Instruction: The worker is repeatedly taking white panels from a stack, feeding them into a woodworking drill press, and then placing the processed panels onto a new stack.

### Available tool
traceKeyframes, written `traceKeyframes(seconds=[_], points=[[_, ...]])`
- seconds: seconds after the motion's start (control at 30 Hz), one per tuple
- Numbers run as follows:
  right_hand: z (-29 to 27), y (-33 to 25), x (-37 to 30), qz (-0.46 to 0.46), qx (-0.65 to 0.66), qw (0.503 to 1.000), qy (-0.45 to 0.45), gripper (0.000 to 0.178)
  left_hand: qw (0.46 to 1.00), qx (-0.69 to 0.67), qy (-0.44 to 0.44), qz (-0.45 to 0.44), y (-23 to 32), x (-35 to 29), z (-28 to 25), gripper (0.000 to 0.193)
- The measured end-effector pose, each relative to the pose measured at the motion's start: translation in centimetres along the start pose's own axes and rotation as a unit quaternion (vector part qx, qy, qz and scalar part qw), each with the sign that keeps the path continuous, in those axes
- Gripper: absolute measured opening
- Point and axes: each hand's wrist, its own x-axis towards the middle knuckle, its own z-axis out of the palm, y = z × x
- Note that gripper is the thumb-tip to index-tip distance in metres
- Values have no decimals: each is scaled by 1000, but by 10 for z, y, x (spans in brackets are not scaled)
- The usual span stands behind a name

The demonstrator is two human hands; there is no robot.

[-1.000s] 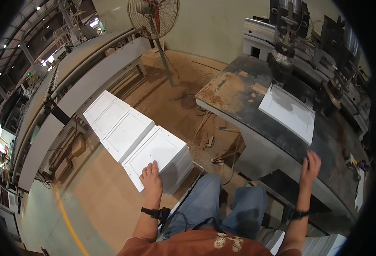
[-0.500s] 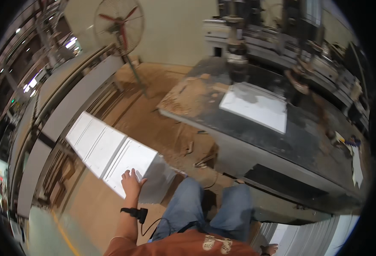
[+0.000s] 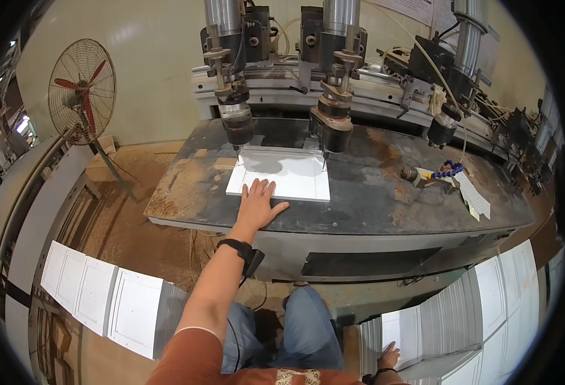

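A white panel [image 3: 295, 183] with a grooved border lies flat on the dark machine table, beneath two drill spindles. My left hand [image 3: 257, 206] rests on its near left edge, fingers spread and holding nothing. At the lower right, my right hand [image 3: 389, 357] touches a white panel [image 3: 391, 327] at the near end of a stack; its fingers look stretched out, though it is small and partly cut off from view. More white panels [image 3: 138, 308] are stacked in a row at the lower left, with neither hand on them.
The left spindle [image 3: 236, 122] and the right spindle [image 3: 331, 125] stand over the panel's far corners. Another spindle [image 3: 445, 125] hangs farther right, near a blue coiled hose [image 3: 449, 169]. Sawdust [image 3: 180, 192] covers the table's left end. A caged fan [image 3: 82, 93] stands at the far left.
My left hand has left the stack on the left and now lies on the panel on the machine table. The view has turned right; my right hand stays by the right stack.
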Motion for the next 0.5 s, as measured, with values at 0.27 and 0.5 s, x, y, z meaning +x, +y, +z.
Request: traceKeyframes(seconds=[0.27, 0.5], points=[[-22, -46, 14, -19, 137, 965, 221, 54, 1000, -19, 5, 12, -5, -4, 5, 77], [-119, 20, -11, -24, 401, 869, 289, 46, 981, -57, 129, 134, 7, -85, -25, 44]])
